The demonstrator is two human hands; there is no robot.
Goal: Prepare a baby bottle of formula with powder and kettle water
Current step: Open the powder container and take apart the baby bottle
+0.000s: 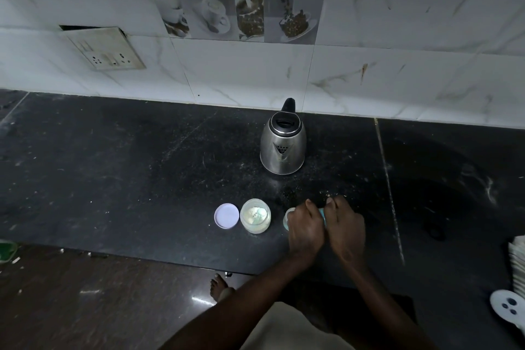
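Note:
A baby bottle (287, 218) lies almost hidden between my two hands near the counter's front; only a pale rim at the left and a strip of teal between the hands show. My left hand (305, 227) is wrapped around it, and my right hand (345, 224) grips its other end. Left of them stands an open clear jar of pale powder (255, 215) with a scoop inside. Its white lid (226, 215) lies flat beside it. A steel kettle (283, 148) with a black lid and handle stands further back, spout facing me.
The dark stone counter (127, 173) runs to a tiled wall with a socket plate (106, 48) at the left. A stack of white items (517, 270) and a white disc (508, 307) sit at the right edge. My bare foot (218, 287) shows on the floor.

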